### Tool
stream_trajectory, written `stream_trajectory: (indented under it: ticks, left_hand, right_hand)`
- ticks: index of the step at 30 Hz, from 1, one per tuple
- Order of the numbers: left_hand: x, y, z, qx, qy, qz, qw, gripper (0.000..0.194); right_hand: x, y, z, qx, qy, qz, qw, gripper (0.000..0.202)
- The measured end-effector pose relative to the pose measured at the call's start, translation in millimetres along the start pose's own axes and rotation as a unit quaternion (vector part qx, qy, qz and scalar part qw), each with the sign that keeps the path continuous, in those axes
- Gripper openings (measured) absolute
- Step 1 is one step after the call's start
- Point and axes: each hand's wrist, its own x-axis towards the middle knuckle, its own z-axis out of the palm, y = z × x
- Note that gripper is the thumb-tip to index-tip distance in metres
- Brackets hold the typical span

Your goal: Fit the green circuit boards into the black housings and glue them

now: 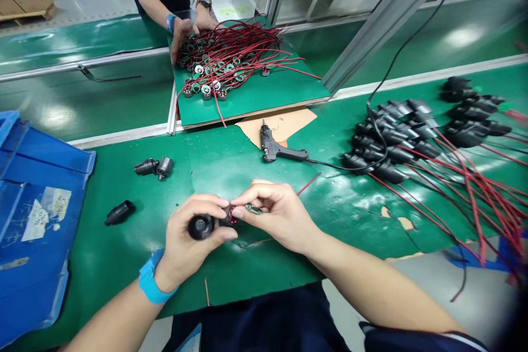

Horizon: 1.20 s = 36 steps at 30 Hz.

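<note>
– Okay, what has the worker got in hand?

– Left hand (181, 239) is curled round a black housing (201, 226), fingers part closed, round end facing the camera. Right hand (282, 214) looks pinched nearly closed on a small red-and-dark part (232, 214); a green board (254, 208) shows between its thumb and fingers. All of it sits over the green bench (115, 256), right in front of the worker.

– Left fingertip on the small part too?

– Can't tell, tips crowd together there. Whether board and part are joined: also hidden.

– Best way to handle it?

– Judgement: brace the housing in the left palm, let the right do the fine moves. Pinch the part by its rim, off the red bits. Don't bend or twist the board.

– And the red wire (309, 183)?

– Sticks out beyond the right hand, source hidden. If it belongs to the part, give it slack; a tug could stress the joint.

– Glue gun (270, 148)?

– Lying beyond the hands, nozzle over a cardboard sheet (297, 121), nobody holding it. Treat the tip as hot. Loose black housings (120, 212) are off to the left, clear of the fingers.
</note>
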Motion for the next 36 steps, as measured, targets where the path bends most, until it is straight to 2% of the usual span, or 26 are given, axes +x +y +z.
stream_trajectory:
  ticks: [3,5,8,10,14,17,22,25,28,31,33,36]
  left_hand:
    - [3.3,1.0,0.4,-0.080,-0.012,-0.071,0.994,0.021]
    - [3.8,1.5,1.5,-0.112,-0.026,-0.108,0.987,0.022]
    - [3.0,2.0,2.6,-0.111,-0.050,-0.139,0.983,0.019]
    - [2.5,1.8,1.9,-0.089,-0.064,-0.149,0.983,0.020]
    - [2.3,-0.8,-2.5,-0.044,-0.104,-0.164,0.980,0.033]
    - [2.5,-3.9,-5.8,-0.007,-0.156,-0.156,0.975,0.024]
    - [6.0,-5.8,-5.7,0.020,-0.206,-0.128,0.970,0.030]
    - [9.0,-5.4,-3.9,0.034,-0.218,-0.121,0.968,0.030]
    - [10.3,-6.3,-2.9,0.026,-0.225,-0.141,0.964,0.030]
    - [9.8,-7.8,-2.5,0.012,-0.244,-0.158,0.957,0.032]
    - [9.1,-7.9,-2.6,0.006,-0.262,-0.156,0.952,0.033]
    - [8.0,-7.8,-4.0,0.014,-0.274,-0.149,0.950,0.033]
  right_hand:
    - [-3.7,-2.3,-1.6,-0.068,0.003,-0.065,0.996,0.015]
    - [-6.8,0.9,-0.1,-0.118,0.008,-0.134,0.984,0.011]
    - [-9.0,9.3,1.6,-0.187,0.020,-0.233,0.954,0.010]
    - [-7.9,11.8,-0.9,-0.220,0.012,-0.267,0.938,0.012]
    - [-3.5,-0.5,-16.6,-0.246,0.011,-0.233,0.941,0.015]
    - [-2.7,-15.7,-27.4,-0.231,0.031,-0.196,0.953,0.013]
    - [-4.8,-23.7,-28.3,-0.190,-0.045,-0.163,0.967,0.010]
    - [-5.5,-22.6,-28.4,-0.195,-0.090,-0.158,0.964,0.011]
    - [-5.8,-23.0,-32.2,-0.233,-0.126,-0.128,0.956,0.013]
    - [-5.5,-24.8,-35.7,-0.255,-0.145,-0.098,0.951,0.015]
    - [-4.9,-26.1,-37.6,-0.246,-0.156,-0.092,0.952,0.025]
    - [-3.9,-28.2,-41.9,-0.232,-0.151,-0.084,0.957,0.031]
